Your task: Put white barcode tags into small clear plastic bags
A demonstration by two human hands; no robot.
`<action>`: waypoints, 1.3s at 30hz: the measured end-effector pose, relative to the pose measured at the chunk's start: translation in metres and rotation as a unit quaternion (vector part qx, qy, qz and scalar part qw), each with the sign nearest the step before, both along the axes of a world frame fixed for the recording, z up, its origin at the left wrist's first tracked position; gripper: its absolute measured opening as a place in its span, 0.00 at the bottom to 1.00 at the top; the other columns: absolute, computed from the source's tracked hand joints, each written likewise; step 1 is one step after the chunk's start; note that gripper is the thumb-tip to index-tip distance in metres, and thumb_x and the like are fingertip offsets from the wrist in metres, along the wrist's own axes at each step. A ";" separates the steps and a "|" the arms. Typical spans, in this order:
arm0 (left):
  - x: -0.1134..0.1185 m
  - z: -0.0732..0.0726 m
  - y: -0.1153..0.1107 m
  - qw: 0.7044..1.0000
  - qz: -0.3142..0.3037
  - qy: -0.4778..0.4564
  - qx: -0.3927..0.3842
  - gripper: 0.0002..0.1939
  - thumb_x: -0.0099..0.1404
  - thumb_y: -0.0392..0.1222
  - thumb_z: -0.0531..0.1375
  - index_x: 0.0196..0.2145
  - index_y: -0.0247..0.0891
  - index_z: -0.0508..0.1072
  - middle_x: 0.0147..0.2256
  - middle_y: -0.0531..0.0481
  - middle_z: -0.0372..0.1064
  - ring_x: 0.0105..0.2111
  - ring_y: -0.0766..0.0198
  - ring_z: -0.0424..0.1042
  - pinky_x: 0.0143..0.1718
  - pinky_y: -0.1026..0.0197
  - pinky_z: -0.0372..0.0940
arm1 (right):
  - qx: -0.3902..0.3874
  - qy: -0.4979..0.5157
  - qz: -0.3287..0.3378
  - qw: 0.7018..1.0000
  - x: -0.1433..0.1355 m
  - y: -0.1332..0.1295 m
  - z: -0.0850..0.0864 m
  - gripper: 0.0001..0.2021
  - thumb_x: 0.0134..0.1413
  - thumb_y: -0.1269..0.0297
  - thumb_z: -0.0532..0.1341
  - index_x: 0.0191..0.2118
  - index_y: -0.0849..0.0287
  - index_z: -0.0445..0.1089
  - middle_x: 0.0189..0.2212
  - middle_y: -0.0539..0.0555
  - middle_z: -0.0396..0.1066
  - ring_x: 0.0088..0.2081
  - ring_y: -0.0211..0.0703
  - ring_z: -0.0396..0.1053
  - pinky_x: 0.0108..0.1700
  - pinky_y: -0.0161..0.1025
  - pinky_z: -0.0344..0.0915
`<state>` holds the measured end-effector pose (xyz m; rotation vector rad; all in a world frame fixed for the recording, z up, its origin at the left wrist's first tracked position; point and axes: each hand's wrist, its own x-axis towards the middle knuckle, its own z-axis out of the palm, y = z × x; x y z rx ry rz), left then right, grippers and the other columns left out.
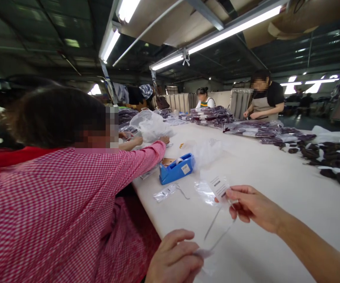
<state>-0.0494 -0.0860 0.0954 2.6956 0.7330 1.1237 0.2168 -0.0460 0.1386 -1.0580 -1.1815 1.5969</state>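
Note:
Pinched in my right hand (pixel 246 204) is a white printed tag (pixel 218 188), raised over the white table. My left hand (pixel 177 257), low in the view, has its fingers closed on a small pale piece (pixel 204 252), blurred, its kind unclear. A thin grey cord (pixel 221 234) runs between the two hands. Clear plastic film (pixel 204 193) lies on the table behind the tag. To its left is a small clear packet (pixel 165 193) with a cord of its own. Farther back stands a blue tape dispenser (pixel 176 169).
A person in a red checked shirt (pixel 69 196) leans in at the left, one arm reaching across the table (pixel 264 169). Bagged dark goods (pixel 255 129) and dark bundles (pixel 338 161) line the far and right edges. Two people stand beyond. Crumpled clear bags (pixel 150 125) lie farther back.

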 end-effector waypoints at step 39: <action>0.033 0.004 0.005 0.992 -0.059 0.059 -0.094 0.07 0.67 0.32 0.54 0.37 0.38 0.72 0.36 0.49 0.73 0.41 0.65 0.71 0.60 0.55 0.58 | 0.175 -0.161 0.000 0.971 -0.001 -0.017 -0.010 0.14 0.59 0.54 0.60 0.33 0.58 0.78 0.33 0.53 0.70 0.35 0.40 0.67 0.35 0.34 0.65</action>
